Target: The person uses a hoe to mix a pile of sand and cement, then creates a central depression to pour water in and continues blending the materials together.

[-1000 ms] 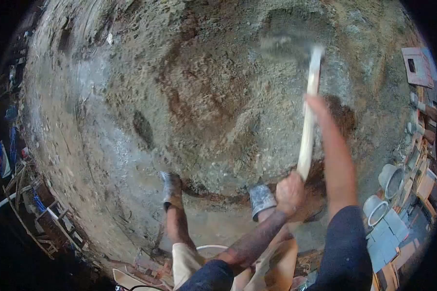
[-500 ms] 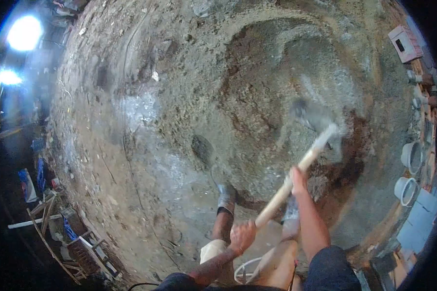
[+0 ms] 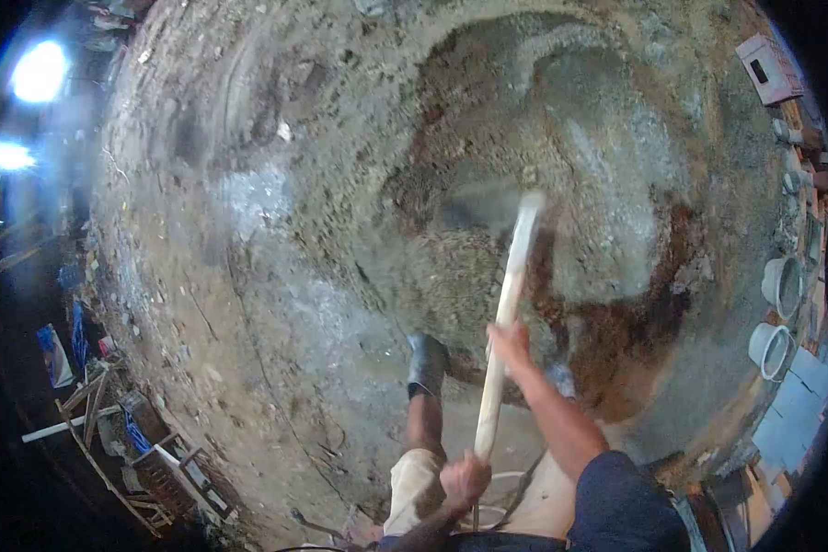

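Both my hands grip the pale wooden handle of a hoe (image 3: 506, 322). My left hand (image 3: 465, 478) is closed round the handle's near end, close to my lap. Further up the shaft, my right hand (image 3: 509, 346) wraps the handle around its middle. The hoe's head is smeared by motion and extends left from the far end of the handle, over a grey-brown heap of damp, mortar-like material (image 3: 469, 267). A dug-out hollow (image 3: 607, 239) with wet grey and reddish-brown patches lies to the right of the shaft. My booted foot (image 3: 427, 363) stands at the heap's near edge.
Two pale buckets (image 3: 771, 350) stand along the right side beside grey-blue slabs (image 3: 800, 405). A pinkish box (image 3: 769, 70) sits at the upper right. Broken wooden pieces (image 3: 170, 478) lie at the lower left. Bright lamps (image 3: 40, 72) shine at the upper left.
The hoe's head has swung left from the hollow's right part to above the heap. My right hand has moved left with the shaft; my left hand has shifted slightly right and towards me.
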A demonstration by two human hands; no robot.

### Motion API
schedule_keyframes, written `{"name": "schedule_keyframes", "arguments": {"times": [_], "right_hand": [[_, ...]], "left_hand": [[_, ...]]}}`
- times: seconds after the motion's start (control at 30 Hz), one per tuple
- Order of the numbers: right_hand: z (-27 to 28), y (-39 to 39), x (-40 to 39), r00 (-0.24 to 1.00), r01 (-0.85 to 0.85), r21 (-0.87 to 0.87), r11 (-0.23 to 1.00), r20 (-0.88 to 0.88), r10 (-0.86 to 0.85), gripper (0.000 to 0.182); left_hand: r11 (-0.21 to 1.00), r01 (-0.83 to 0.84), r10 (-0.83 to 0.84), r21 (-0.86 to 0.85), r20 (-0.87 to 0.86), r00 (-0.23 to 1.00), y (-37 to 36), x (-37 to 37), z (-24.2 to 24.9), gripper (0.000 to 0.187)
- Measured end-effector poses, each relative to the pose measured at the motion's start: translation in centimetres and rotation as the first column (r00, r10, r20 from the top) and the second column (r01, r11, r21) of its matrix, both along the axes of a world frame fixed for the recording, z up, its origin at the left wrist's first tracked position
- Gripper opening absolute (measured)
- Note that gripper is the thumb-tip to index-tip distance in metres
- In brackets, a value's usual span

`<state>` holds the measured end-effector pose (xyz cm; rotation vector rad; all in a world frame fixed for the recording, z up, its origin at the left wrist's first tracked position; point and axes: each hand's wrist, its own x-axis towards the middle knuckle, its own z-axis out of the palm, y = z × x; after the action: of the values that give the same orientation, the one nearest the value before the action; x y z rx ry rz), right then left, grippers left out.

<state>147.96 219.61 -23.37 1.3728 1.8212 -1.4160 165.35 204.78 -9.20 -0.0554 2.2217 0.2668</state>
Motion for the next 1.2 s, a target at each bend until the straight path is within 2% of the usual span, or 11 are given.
{"name": "schedule_keyframes", "arguments": {"times": [0.07,0.2,0.4,0.53,0.6,0.63,0.7,0.77,0.83,1.07,1.2], "right_hand": [[-1.8,5.0,-4.9,0.966,-0.023,0.271,0.962,-0.242,0.092,0.035],[-7.4,14.7,-10.0,0.993,0.101,-0.014,0.995,-0.057,-0.101,0.039],[-4.3,12.5,10.0,0.983,0.182,0.020,0.983,0.014,-0.183,0.036],[-2.5,12.3,14.9,0.941,0.330,0.029,0.944,0.073,-0.331,0.036],[1.1,15.9,8.6,0.959,0.241,0.038,0.970,0.141,-0.244,0.034],[-6.9,17.3,8.9,0.955,0.297,0.190,0.936,-0.041,-0.294,0.032],[-5.2,22.8,-3.8,0.970,0.239,-0.053,0.970,-0.030,-0.241,0.030],[-8.9,26.2,-13.4,0.890,0.230,0.023,0.973,-0.409,-0.200,0.030],[-12.8,29.6,-22.3,0.893,-0.009,0.197,0.980,-0.439,0.096,0.030],[-11.5,34.5,-33.5,0.805,-0.186,0.558,0.809,-0.385,0.451,0.047],[-12.9,38.3,-31.1,0.829,-0.249,0.635,0.731,-0.250,0.499,0.046]], "left_hand": [[0.996,0.015,-0.007,0.083,-0.088,0.996,3.8,-5.0,-3.8,0.013],[0.970,0.162,-0.145,0.179,-0.104,0.984,10.4,-11.0,-9.0,0.015],[0.985,0.129,-0.161,0.113,0.345,0.925,8.6,2.2,-2.0,0.025],[0.982,0.176,-0.190,0.071,0.326,0.926,6.1,6.1,-0.3,0.020],[0.962,0.251,-0.263,0.103,0.127,0.956,7.9,3.4,-2.6,0.017],[0.948,0.291,-0.295,0.132,0.012,0.956,10.8,-1.9,-4.0,0.018],[0.965,0.225,-0.175,0.134,-0.310,0.935,16.3,-8.4,-8.9,0.023],[0.978,0.111,-0.059,0.176,-0.276,0.959,21.8,-15.5,-13.5,0.022],[0.965,0.052,0.073,0.258,-0.453,0.889,26.5,-20.7,-17.2,0.023],[0.899,-0.114,0.302,0.423,-0.408,0.862,38.3,-30.6,-23.8,0.023],[0.890,0.029,0.165,0.456,-0.380,0.910,41.6,-28.1,-22.8,0.026]]}}
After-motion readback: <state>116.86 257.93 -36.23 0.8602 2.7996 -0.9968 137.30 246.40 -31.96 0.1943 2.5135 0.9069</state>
